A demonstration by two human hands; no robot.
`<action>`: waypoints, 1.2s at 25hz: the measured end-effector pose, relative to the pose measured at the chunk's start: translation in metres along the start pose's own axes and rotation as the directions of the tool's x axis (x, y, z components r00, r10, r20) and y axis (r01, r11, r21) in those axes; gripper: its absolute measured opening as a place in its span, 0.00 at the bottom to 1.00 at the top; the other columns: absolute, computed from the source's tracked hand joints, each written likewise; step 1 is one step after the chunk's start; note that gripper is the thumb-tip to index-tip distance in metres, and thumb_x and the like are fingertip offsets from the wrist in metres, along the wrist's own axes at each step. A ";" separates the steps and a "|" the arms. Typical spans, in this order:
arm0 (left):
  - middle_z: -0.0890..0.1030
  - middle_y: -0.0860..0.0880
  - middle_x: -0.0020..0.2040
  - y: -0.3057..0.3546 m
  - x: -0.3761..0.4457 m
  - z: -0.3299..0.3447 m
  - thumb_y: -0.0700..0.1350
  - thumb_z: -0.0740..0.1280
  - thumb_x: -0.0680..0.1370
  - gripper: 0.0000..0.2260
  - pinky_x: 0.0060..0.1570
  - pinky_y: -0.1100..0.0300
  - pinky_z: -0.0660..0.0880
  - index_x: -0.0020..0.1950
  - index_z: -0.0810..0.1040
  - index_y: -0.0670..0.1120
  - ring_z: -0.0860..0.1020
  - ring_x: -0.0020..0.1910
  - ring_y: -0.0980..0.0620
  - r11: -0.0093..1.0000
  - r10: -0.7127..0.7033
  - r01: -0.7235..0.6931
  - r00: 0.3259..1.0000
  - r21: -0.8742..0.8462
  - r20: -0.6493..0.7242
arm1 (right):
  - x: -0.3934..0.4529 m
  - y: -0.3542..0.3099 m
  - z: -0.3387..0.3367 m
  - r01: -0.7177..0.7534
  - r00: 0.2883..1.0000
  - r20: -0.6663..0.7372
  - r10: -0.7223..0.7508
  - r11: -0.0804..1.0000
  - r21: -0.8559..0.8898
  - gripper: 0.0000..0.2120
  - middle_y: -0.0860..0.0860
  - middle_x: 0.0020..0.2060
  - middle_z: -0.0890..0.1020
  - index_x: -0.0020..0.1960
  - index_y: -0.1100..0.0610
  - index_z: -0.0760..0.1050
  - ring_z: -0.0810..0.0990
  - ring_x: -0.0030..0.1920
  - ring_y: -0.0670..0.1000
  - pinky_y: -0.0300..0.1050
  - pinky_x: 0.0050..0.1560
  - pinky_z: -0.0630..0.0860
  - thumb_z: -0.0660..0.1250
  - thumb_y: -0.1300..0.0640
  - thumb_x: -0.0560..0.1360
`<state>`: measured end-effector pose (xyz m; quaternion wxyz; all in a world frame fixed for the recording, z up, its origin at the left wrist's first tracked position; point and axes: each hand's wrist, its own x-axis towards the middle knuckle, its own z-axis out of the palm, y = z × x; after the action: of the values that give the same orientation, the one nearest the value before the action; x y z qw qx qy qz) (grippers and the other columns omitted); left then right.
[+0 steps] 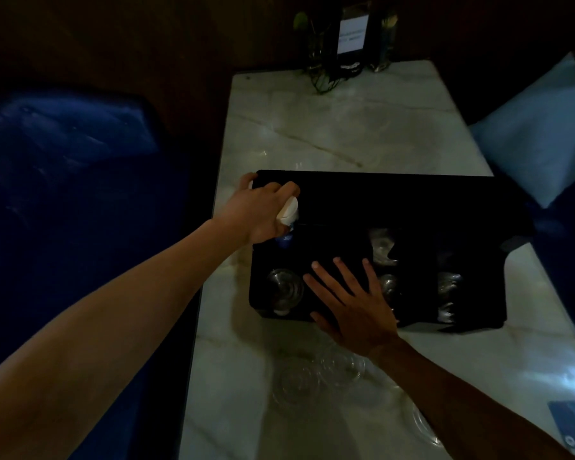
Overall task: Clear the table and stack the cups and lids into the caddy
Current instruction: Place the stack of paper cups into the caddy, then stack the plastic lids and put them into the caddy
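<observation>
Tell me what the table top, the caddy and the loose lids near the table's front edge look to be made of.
Table top: pale polished stone, probably marble or a look-alike; brown veins and soft glare show.
Caddy: matte black, likely plastic or board; too dark to tell which.
Lids: thin clear plastic, with the table showing through and ringed highlights on their ridges.

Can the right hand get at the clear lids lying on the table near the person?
Probably yes. The right hand is open, holding nothing, resting on the caddy; the clear lids lie uncovered just behind its wrist.
</observation>
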<state>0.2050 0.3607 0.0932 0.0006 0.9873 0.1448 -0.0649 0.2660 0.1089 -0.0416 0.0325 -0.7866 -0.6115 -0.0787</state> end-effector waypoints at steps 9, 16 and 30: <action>0.66 0.45 0.74 0.002 -0.008 0.016 0.55 0.70 0.72 0.35 0.75 0.46 0.51 0.76 0.59 0.50 0.65 0.73 0.44 1.000 -0.012 0.012 0.994 -0.004 -0.109 | -0.001 0.000 -0.006 -0.001 1.000 0.014 0.001 0.999 0.041 0.30 0.47 0.79 0.59 0.79 0.46 0.54 0.63 0.76 0.57 0.68 0.74 0.54 0.51 0.37 0.80; 0.59 0.45 0.77 0.037 -0.074 0.044 0.52 0.68 0.75 0.31 0.72 0.48 0.62 0.75 0.60 0.51 0.59 0.76 0.43 0.913 -0.335 0.201 0.867 -0.355 -0.370 | -0.008 -0.017 -0.031 -0.119 0.993 0.022 0.117 0.985 0.124 0.26 0.50 0.76 0.65 0.76 0.48 0.62 0.61 0.77 0.58 0.63 0.74 0.54 0.55 0.43 0.80; 0.80 0.48 0.55 0.155 -0.246 0.179 0.53 0.66 0.77 0.12 0.51 0.56 0.76 0.55 0.80 0.48 0.79 0.51 0.48 0.751 -0.434 0.382 0.900 -0.538 0.032 | -0.183 -0.043 -0.042 -0.554 0.811 0.390 0.436 0.786 0.274 0.11 0.49 0.54 0.83 0.57 0.50 0.80 0.80 0.55 0.51 0.47 0.55 0.75 0.63 0.52 0.78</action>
<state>-0.0072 0.1381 -0.0555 0.2529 0.8941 0.3688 0.0261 0.1766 -0.0613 -0.0320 0.1067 -0.9017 -0.3811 0.1739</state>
